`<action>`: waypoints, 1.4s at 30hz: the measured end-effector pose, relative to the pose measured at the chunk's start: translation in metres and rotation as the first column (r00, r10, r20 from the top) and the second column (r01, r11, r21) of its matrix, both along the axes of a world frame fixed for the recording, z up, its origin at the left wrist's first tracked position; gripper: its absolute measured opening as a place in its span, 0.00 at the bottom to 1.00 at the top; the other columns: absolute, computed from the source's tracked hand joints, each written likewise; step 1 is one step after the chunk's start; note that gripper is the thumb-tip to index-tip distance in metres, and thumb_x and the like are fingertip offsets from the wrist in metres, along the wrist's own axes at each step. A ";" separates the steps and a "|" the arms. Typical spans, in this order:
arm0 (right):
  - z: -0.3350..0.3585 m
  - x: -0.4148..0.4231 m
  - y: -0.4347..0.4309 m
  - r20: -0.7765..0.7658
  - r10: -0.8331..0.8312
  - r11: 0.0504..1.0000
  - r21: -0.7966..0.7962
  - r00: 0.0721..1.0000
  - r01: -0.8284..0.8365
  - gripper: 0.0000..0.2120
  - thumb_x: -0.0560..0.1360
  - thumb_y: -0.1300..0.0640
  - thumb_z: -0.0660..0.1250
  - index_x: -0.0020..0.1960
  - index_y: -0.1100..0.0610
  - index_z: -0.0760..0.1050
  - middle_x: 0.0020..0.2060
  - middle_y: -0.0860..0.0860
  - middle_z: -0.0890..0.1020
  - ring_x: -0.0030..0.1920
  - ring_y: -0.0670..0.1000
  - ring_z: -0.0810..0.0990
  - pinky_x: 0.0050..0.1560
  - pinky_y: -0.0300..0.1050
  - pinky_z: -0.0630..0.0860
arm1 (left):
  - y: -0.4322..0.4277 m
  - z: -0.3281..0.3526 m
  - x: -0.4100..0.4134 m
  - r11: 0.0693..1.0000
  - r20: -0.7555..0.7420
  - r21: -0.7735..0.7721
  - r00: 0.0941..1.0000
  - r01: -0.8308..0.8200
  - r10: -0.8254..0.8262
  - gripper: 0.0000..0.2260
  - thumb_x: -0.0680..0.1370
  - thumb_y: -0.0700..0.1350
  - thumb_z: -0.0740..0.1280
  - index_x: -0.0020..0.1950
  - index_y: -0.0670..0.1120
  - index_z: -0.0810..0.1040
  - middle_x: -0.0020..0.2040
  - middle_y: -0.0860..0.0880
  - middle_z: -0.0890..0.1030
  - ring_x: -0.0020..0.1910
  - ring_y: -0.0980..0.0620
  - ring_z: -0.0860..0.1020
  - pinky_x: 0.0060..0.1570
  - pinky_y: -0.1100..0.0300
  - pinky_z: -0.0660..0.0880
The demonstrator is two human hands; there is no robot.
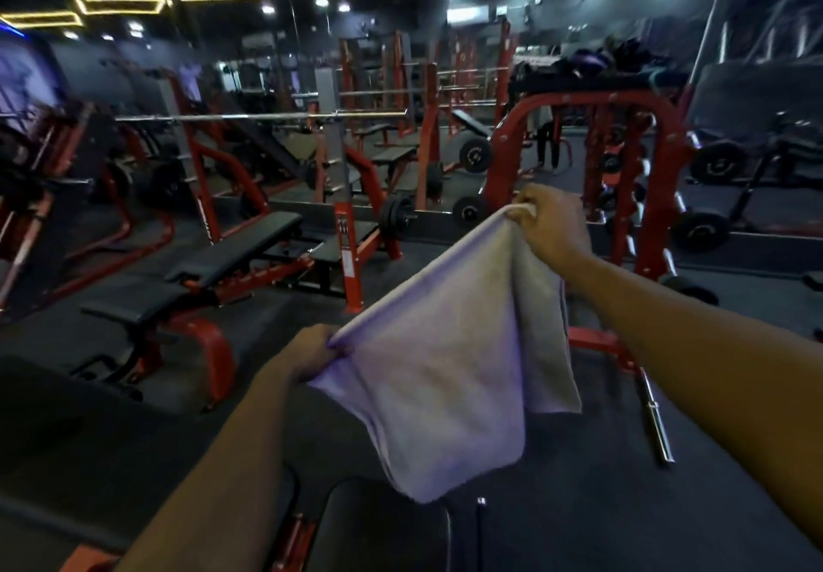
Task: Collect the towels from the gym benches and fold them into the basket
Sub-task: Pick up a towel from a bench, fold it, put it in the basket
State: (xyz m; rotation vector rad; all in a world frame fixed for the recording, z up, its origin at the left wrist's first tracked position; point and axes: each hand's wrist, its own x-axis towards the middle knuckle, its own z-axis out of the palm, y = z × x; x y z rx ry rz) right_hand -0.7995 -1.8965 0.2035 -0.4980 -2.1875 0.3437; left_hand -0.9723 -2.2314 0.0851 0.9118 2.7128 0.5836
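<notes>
left hand (307,355) grip pinches one top corner of the pale towel (445,371); right hand (550,226) grip pinches the other, higher and farther out. towel edge runs taut between both grips; the cloth hangs below them, clear of the dark padded table (378,522) beneath.

The dark rubber floor (579,504) carries everything here. Take the red-framed black bench (213,268) as the landmark: it stands on the floor with its pad bare. To its right a chrome bar (654,415) lies flat on the floor, beside the foot of a red rack (596,342). Nearer than the bench, at the bottom edge, a second black pad (378,522) on a red frame shows only partly
</notes>
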 end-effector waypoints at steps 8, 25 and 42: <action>-0.014 0.035 0.060 0.588 -0.033 0.988 -0.101 0.808 0.114 0.08 0.71 0.55 0.73 0.43 0.60 0.84 0.39 0.53 0.83 0.42 0.54 0.79 0.43 0.43 0.73 | -0.019 0.048 -0.001 0.820 -0.223 0.544 0.911 -0.180 0.348 0.06 0.77 0.41 0.67 0.42 0.41 0.80 0.41 0.38 0.83 0.43 0.41 0.81 0.41 0.58 0.67; 0.003 -0.015 -0.083 -0.050 0.733 0.268 -0.895 0.678 -0.357 0.08 0.76 0.72 0.64 0.48 0.65 0.81 0.43 0.58 0.85 0.43 0.50 0.85 0.42 0.38 0.82 | 0.097 0.118 0.074 0.871 -0.069 0.489 0.994 -0.043 0.088 0.04 0.79 0.44 0.64 0.52 0.46 0.72 0.45 0.48 0.78 0.42 0.52 0.77 0.37 0.59 0.71; 0.007 -0.026 -0.105 -0.136 0.545 0.614 -0.608 0.828 -0.503 0.12 0.73 0.55 0.73 0.43 0.66 0.79 0.30 0.57 0.83 0.24 0.46 0.80 0.27 0.36 0.76 | 0.075 0.130 0.083 0.860 -0.131 0.469 0.979 0.199 -0.155 0.20 0.74 0.52 0.71 0.58 0.45 0.67 0.50 0.48 0.78 0.45 0.56 0.77 0.40 0.61 0.73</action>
